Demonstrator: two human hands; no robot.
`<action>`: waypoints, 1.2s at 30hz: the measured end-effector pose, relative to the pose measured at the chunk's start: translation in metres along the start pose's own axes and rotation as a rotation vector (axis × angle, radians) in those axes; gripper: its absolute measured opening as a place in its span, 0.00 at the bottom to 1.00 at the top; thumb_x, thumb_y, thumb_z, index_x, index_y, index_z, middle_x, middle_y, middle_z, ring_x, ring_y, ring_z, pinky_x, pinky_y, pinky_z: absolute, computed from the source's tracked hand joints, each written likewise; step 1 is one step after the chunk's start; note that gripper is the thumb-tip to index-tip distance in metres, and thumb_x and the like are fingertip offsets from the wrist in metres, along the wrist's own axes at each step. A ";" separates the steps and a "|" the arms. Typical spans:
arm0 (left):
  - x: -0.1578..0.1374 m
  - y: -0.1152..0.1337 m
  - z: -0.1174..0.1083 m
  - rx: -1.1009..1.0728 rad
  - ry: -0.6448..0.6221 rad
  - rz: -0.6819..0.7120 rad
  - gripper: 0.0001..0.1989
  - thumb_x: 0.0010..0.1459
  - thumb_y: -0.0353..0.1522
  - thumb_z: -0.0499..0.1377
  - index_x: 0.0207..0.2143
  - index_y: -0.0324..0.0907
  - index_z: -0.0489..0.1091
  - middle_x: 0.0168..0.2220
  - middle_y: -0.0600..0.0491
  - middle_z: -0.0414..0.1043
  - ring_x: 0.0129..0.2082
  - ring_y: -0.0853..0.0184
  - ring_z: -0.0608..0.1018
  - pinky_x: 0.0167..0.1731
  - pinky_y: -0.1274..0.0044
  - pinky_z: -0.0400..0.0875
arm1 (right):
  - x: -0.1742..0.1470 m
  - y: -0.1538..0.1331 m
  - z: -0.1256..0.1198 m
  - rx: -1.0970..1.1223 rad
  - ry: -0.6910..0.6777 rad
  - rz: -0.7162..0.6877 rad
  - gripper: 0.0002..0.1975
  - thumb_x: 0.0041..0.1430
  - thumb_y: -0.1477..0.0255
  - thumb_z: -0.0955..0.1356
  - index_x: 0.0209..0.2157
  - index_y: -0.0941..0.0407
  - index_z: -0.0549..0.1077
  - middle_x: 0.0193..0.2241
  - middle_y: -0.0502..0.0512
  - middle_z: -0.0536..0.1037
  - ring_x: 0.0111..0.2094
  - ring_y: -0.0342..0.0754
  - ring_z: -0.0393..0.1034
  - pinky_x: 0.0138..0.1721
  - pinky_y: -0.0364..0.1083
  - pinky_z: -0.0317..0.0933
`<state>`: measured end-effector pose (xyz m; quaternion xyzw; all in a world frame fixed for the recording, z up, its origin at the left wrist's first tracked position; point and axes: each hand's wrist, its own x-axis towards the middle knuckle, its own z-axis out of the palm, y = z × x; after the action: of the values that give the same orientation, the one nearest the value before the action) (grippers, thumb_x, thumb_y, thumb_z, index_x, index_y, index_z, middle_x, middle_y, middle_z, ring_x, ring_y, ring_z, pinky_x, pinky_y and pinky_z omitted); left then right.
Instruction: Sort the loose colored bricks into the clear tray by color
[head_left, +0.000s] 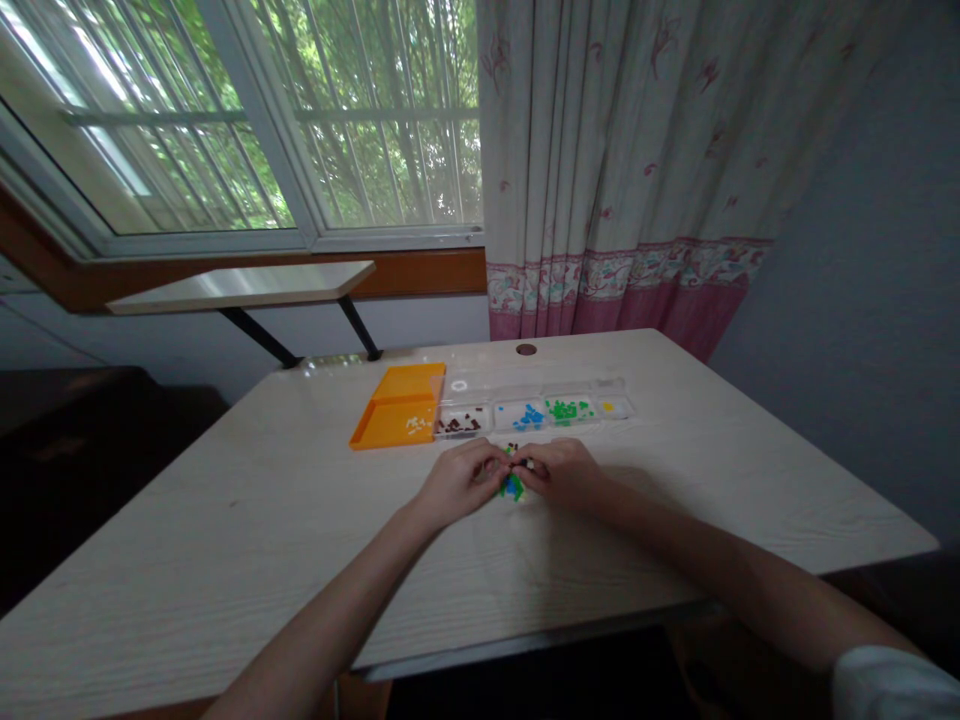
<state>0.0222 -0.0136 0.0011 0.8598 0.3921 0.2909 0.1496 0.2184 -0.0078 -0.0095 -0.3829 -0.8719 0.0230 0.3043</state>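
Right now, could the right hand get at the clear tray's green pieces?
Probably yes: the right hand is near the green pieces, which look uncovered, though it seems busy at the blue-green cluster.

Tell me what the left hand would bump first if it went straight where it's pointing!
Probably the right hand, just ahead, though tiny pieces near there might come first; depth is unclear.

Lit from a barred window facing green trees; hung with a pink-hemmed floral curtain; furnished with a pale desk and raised shelf; bounded right by a grey wall.
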 end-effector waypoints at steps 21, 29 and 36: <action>-0.001 -0.004 -0.014 0.013 0.385 -0.075 0.09 0.55 0.33 0.54 0.32 0.39 0.71 0.25 0.53 0.70 0.22 0.74 0.67 0.24 0.82 0.62 | 0.006 0.027 -0.034 0.128 -0.423 0.031 0.07 0.54 0.67 0.64 0.31 0.53 0.74 0.17 0.45 0.69 0.19 0.38 0.60 0.22 0.38 0.47; -0.004 -0.007 -0.022 0.078 0.554 -0.071 0.08 0.55 0.34 0.56 0.32 0.40 0.72 0.25 0.55 0.72 0.21 0.75 0.68 0.24 0.83 0.63 | 0.005 0.032 -0.036 0.283 -0.575 0.052 0.06 0.50 0.71 0.67 0.32 0.54 0.74 0.21 0.45 0.71 0.22 0.38 0.63 0.24 0.37 0.51; -0.004 -0.010 -0.021 0.069 0.586 -0.013 0.07 0.54 0.33 0.57 0.33 0.40 0.73 0.26 0.54 0.73 0.21 0.75 0.69 0.24 0.84 0.63 | 0.006 0.028 -0.035 0.268 -0.592 0.050 0.09 0.49 0.74 0.66 0.35 0.53 0.74 0.24 0.46 0.74 0.24 0.39 0.64 0.27 0.37 0.53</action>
<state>0.0016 -0.0097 0.0112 0.7411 0.4337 0.5125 0.0028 0.2525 0.0088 0.0140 -0.3375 -0.9021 0.2553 0.0845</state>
